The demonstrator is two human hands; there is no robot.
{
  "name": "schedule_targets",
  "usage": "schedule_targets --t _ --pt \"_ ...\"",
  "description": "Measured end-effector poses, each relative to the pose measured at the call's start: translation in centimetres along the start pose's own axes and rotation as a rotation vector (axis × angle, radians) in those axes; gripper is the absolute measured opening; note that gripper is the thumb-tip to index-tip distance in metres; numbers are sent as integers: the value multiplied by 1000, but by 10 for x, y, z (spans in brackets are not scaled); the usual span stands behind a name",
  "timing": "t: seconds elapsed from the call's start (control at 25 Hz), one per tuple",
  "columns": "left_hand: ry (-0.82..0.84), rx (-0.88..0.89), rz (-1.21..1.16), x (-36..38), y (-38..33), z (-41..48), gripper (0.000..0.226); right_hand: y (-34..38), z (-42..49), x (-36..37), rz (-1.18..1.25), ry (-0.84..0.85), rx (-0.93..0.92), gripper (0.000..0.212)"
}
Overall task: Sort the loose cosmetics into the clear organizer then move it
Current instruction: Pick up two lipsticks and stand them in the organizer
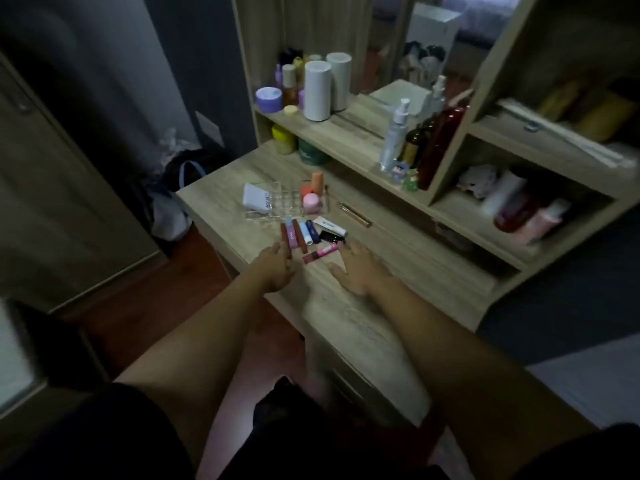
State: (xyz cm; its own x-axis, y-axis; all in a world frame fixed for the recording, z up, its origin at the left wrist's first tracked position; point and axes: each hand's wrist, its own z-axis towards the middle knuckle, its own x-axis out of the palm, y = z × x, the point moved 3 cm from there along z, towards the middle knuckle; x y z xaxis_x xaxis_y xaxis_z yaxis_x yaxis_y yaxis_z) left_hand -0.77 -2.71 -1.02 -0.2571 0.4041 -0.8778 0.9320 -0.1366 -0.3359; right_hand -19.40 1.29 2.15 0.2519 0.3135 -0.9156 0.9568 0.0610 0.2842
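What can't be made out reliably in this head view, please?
- Labels on the loose cosmetics: too small, dim.
- Empty slots of the clear organizer: transparent walls blur together.
- Left hand: fingertips motion-blurred; touching a tube or not is unclear.
- Items in the right shelf cubby: blurred, partly hidden by the frame.

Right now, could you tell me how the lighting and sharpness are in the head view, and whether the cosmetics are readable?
Head view: dim overall, with dark corners; wide-angle bending of the dresser edges; soft blur on the right shelves. The loose cosmetics show as coloured tubes, labels unreadable; the clear organizer is faint; left hand and right hand are slightly smeared.
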Motion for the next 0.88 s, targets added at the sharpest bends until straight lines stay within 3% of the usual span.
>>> schedule_targets --t 0.16,0.32,0.52,0.88 --pt "66 -7 -25 5 25 21 62 18 43 13 -1 37 -29 59" --pt "74 -4 -175 2 43 55 37 32 103 22 18 14 -1 33" --pt "-63 -152 -351 8 46 79 24 40 141 32 145 -20 156 20" --pt "-102 -444 -566 16 35 98 39 35 145 44 235 46 228 25"
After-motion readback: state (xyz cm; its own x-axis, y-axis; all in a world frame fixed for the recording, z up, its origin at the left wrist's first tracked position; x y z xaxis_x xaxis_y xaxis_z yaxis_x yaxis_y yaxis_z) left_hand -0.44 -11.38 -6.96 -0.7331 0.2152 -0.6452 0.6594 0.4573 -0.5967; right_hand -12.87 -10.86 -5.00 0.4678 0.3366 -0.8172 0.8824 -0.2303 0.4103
